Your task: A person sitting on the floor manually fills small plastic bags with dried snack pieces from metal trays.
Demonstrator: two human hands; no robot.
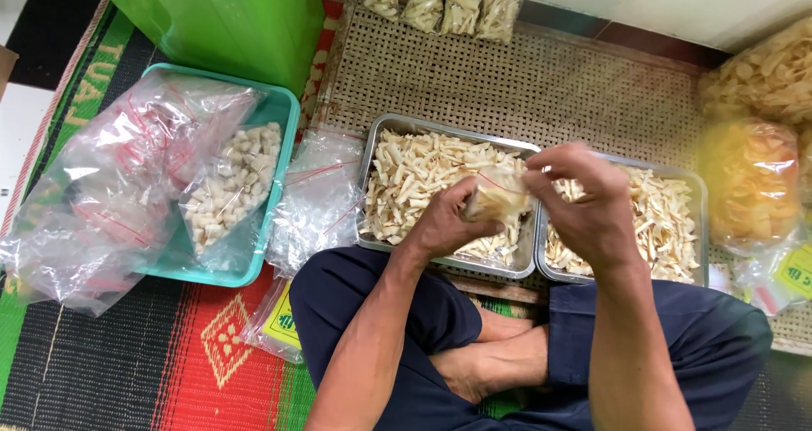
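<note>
Clear small bag (495,196) of pale chips | left hand (444,224), right hand (584,207) grips clamped on it | steel trays (531,253) below

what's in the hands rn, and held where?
A small clear bag of pale chips. The left hand cups its lower left side; the right hand pinches its top right edge, over the two metal trays.
</note>
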